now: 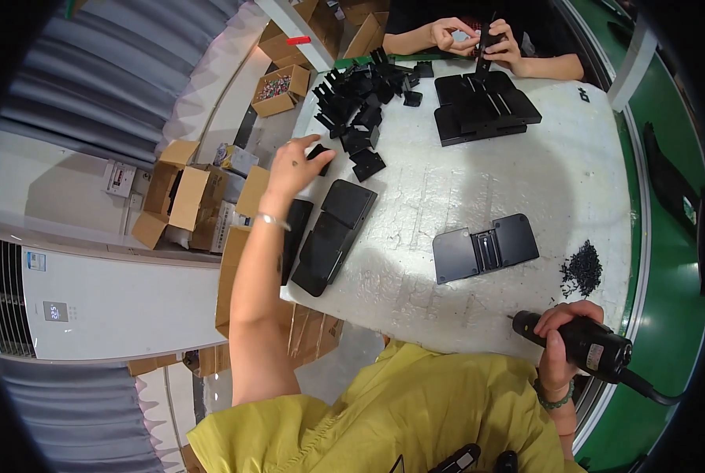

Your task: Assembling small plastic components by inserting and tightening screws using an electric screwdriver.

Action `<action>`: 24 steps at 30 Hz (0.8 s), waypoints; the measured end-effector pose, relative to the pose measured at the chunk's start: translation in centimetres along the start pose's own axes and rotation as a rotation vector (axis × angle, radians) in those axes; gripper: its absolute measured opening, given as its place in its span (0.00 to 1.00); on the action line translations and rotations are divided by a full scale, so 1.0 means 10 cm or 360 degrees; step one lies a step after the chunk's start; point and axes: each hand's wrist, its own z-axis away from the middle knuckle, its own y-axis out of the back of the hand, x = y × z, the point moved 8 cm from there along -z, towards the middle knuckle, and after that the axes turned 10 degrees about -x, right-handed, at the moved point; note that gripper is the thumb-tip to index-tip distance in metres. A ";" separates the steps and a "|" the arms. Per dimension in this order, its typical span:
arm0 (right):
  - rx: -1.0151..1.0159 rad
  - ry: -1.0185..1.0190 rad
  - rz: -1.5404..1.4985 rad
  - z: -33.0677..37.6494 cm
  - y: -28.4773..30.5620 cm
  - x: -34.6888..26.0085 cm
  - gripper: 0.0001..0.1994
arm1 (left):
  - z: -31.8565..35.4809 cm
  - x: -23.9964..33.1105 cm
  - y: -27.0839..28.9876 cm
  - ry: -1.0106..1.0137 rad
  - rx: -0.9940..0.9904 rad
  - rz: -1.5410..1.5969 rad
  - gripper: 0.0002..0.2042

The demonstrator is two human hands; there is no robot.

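My left hand [292,167] reaches out to the left side of the white work surface. Thumb and fingers close around a small black plastic part [319,156], beside a heap of similar black plastic parts [360,102]. In my right hand [559,347], at the near right edge, is a corded black electric screwdriver [585,344], its bit pointing left. A flat black panel with a slotted middle [488,249] lies between my hands, screwdriver to its lower right. To its right is a small pile of black screws [582,270].
Stepped black panels [334,236] lie along the left edge below my left hand. Across the table, another person's hands [500,43] hold an upright black piece over stacked black panels [486,110]. Cardboard boxes [281,88] stand left; a metal post [633,71] rises at far right.
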 end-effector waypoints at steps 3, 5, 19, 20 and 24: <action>0.0029 -0.0018 0.0028 0.01 -0.01 0.01 0.21 | -0.15 -0.24 -0.21 -0.0171 -0.0058 -0.0268 0.22; 0.0001 -0.0037 0.0024 0.01 -0.02 0.02 0.21 | -0.20 -0.30 -0.26 -0.0026 -0.0259 -0.0035 0.22; -0.0120 -0.0186 -0.0107 0.02 0.13 0.14 0.24 | 0.56 1.56 -0.15 -0.0328 -0.0750 0.1516 0.21; -0.0097 -0.0208 -0.0009 0.01 0.13 0.14 0.24 | 0.58 1.65 -0.19 -0.0337 -0.0722 0.1443 0.22; -0.0094 -0.0213 -0.0002 0.00 0.15 0.14 0.23 | 0.71 2.01 -0.58 -0.0528 -0.1007 0.1291 0.11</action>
